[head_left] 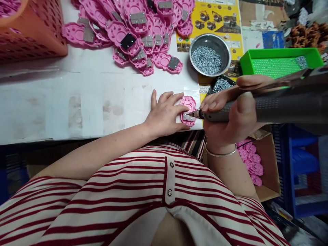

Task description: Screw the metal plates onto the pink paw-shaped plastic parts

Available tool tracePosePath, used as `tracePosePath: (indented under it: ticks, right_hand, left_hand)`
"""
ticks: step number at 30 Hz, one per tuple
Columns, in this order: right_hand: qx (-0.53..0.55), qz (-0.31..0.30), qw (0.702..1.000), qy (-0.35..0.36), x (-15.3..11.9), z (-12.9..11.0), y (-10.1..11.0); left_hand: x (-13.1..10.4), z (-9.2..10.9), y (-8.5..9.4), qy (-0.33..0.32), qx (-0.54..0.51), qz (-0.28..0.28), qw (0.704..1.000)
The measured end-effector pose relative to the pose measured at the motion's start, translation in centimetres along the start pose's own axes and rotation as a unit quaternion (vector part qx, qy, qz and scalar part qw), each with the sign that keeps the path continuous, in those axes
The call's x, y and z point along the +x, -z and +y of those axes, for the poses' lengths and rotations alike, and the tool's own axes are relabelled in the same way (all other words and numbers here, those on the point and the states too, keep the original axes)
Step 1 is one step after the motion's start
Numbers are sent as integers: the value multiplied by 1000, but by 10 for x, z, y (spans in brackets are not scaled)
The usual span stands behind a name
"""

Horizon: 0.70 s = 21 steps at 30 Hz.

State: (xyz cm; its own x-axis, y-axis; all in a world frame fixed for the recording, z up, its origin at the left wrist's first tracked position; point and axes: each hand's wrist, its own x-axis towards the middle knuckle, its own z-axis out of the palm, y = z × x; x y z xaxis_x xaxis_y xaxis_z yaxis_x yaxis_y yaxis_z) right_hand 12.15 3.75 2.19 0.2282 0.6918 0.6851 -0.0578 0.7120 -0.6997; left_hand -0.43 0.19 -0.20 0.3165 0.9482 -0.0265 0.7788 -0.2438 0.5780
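A pink plastic shell with a grey metal plate on it lies at the table's front edge. My left hand rests beside it, thumb and fingers closed on its left side, holding it against the table. Wrapped in my right hand is a dark grey electric screwdriver, held nearly level. Its tip meets the metal plate, or is just over it. A steel bowl of small screws stands beyond my right hand. Partly hidden behind that hand is a black tray with more screws.
Pink shells with metal plates are heaped at the back. An orange basket stands at the left rear, a green tray at the right rear. Below the table's right side, a cardboard box holds pink parts near a blue crate.
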Motion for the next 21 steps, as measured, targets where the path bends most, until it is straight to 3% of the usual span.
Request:
tracePosePath:
  ticks: [6, 14, 21]
  right_hand:
    - [-24, -19, 999, -24, -2, 3, 0]
    - [23, -18, 999, -18, -1, 10, -2]
    - [-38, -155, 971, -179, -7, 10, 16]
  left_hand:
    - [1, 1, 1, 2, -8, -5, 1000]
    - [1, -1, 0, -4, -12, -1, 1000]
    - [1, -1, 0, -7, -15, -2, 1000]
